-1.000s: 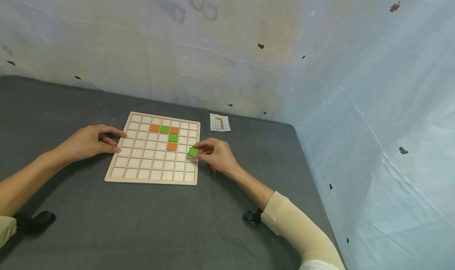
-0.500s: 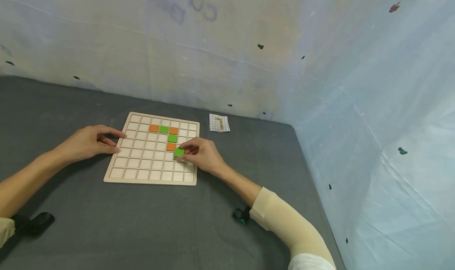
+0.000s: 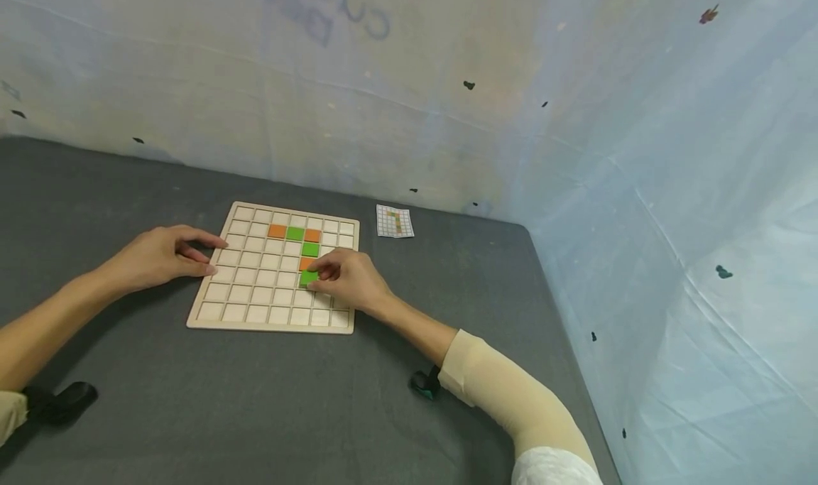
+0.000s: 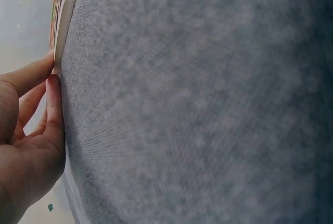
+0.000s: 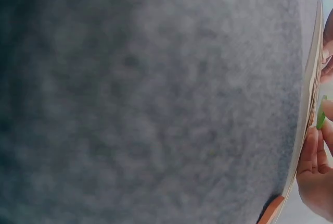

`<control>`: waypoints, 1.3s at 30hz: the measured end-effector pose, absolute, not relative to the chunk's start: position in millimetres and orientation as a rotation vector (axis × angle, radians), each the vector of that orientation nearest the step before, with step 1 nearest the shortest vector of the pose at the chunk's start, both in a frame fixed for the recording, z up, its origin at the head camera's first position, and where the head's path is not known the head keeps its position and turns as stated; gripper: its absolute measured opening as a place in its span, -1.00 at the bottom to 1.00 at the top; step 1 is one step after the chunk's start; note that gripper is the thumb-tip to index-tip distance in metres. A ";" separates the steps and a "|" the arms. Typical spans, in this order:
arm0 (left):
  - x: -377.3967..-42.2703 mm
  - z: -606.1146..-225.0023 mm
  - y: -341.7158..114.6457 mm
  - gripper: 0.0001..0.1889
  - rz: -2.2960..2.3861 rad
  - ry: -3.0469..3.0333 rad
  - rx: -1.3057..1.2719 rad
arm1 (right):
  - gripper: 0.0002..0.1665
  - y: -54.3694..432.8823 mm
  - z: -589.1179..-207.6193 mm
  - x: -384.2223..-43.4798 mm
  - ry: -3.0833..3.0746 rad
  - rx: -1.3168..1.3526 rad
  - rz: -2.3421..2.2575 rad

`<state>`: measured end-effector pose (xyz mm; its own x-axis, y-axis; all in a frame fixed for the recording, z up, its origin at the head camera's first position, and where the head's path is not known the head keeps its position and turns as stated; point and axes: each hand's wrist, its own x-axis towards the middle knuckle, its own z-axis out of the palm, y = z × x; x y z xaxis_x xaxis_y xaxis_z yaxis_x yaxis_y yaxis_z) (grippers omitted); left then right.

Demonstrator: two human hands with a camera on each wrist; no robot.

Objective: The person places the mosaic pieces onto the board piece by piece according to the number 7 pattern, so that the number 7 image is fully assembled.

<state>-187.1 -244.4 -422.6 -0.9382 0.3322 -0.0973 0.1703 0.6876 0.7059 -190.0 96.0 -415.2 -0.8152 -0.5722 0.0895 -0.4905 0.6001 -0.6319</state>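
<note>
A square wooden grid board point(image 3: 243, 275) lies on the dark cloth. My left hand point(image 3: 156, 258) touches its left edge with thumb and fingertips, the fingers extended and apart. Between thumb and fingers, my right hand point(image 3: 353, 278) pinches a green square tile point(image 3: 309, 278), held over the cell just below an orange tile point(image 3: 306, 263) that the fingers partly cover. Above that one sit a green tile point(image 3: 310, 249) and an orange corner tile point(image 3: 312, 235). Leftward from the corner lie another green tile point(image 3: 295, 233) and an orange tile point(image 3: 277, 231).
A small card point(image 3: 395, 221) printed with a coloured grid pattern lies behind the board to the right. In the right wrist view, a loose orange tile point(image 5: 271, 211) lies by the board's edge; my right hand hides it from the head view. Pale sheeting point(image 3: 409, 116) rises behind the table.
My right hand has carried the green tile leftward from the board's right edge to the cell below the lowest orange tile. My left hand has stayed at the left edge.
</note>
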 end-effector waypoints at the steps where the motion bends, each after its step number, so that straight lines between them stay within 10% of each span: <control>1: -187.2 -422.5 -244.3 -0.41 1.091 2.680 0.404 | -0.72 95.5 -415.2 -190.1 2.701 -0.900 -1.005; 39: -186.0 -423.9 -244.4 -0.42 1.094 2.672 0.407 | -0.74 122.5 -415.6 -178.9 2.650 -0.805 -1.278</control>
